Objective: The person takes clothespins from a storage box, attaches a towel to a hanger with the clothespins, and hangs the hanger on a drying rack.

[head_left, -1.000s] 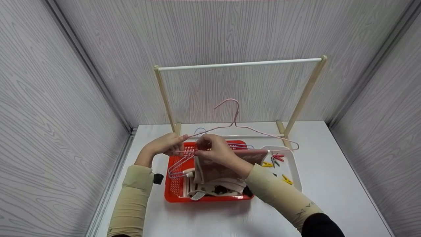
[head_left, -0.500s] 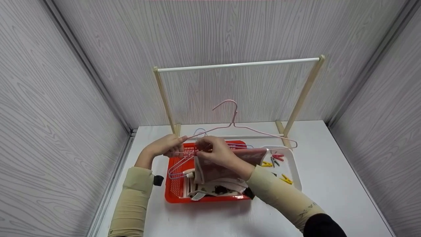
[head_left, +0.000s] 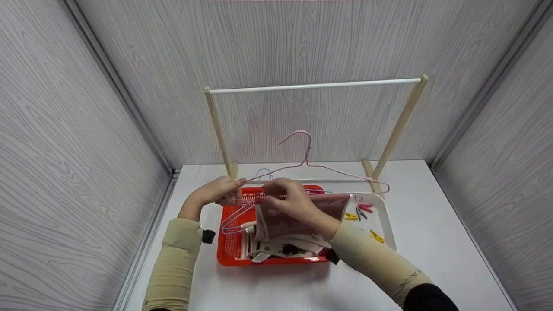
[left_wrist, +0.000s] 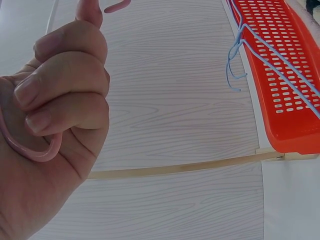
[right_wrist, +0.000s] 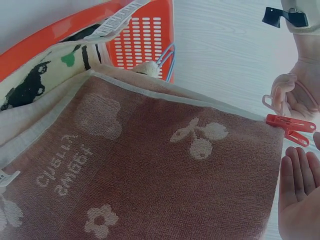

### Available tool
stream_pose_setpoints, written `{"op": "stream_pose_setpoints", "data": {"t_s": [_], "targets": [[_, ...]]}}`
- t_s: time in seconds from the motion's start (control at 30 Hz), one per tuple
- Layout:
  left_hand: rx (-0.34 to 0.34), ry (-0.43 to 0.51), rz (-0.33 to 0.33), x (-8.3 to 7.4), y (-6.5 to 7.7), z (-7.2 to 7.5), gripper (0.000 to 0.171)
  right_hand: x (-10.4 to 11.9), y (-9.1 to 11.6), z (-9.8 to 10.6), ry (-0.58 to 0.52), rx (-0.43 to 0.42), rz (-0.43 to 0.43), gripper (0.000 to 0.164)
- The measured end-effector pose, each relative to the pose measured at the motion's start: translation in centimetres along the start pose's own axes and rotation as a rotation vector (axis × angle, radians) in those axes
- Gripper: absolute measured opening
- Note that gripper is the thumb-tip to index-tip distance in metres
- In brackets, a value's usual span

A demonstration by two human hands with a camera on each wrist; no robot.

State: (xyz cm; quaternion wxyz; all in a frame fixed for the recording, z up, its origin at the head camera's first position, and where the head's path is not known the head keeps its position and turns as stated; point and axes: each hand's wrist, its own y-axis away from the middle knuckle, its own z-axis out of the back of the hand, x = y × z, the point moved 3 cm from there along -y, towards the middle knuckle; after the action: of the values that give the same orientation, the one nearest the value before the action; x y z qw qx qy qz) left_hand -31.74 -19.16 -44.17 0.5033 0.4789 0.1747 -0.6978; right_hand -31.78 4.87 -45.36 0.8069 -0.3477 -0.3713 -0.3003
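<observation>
A pink wire hanger (head_left: pixel 307 151) stands upright above the basket. My left hand (head_left: pixel 220 190) grips its left end, fingers curled round the wire (left_wrist: pixel 42 155). Over the hanger's lower bar hangs a brownish-pink towel (right_wrist: pixel 200 190) with pale cherry, flower and letter patterns. In the right wrist view, a red clothespin (right_wrist: pixel 287 123) sits on the towel's edge at the bar, near my left hand. My right hand (head_left: pixel 296 201) is beside that clothespin; its fingers (right_wrist: pixel 297 175) look straight, with the thumb apart from them.
Below is a red basket (head_left: pixel 231 255) with blue hangers (head_left: pixel 235 224) and patterned cloths (head_left: pixel 293 249). A white tray (head_left: pixel 389 224) at its right holds yellow, red and dark clothespins (head_left: pixel 376 236). Behind stands a wooden rack with a white rail (head_left: pixel 315 86).
My right hand has shifted slightly right, and its fingers are farther from the red clothespin. The left hand keeps its grip on the hanger, nearly still.
</observation>
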Motion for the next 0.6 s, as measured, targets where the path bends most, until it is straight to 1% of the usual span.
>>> {"op": "stream_pose_setpoints", "data": {"t_s": [0.37,0.5,0.6], "targets": [[0.011,-0.028,-0.009,0.1,-0.3,0.3,0.09,-0.4,1.4,1.0,-0.019,0.003,-0.004,0.025],[0.004,-0.031,0.005,0.2,-0.4,0.3,0.09,-0.6,2.1,1.3,-0.031,0.018,-0.041,0.023],[-0.002,-0.03,0.011,0.1,-0.4,0.3,0.084,-0.9,2.6,1.6,-0.033,0.025,-0.078,0.022]]}}
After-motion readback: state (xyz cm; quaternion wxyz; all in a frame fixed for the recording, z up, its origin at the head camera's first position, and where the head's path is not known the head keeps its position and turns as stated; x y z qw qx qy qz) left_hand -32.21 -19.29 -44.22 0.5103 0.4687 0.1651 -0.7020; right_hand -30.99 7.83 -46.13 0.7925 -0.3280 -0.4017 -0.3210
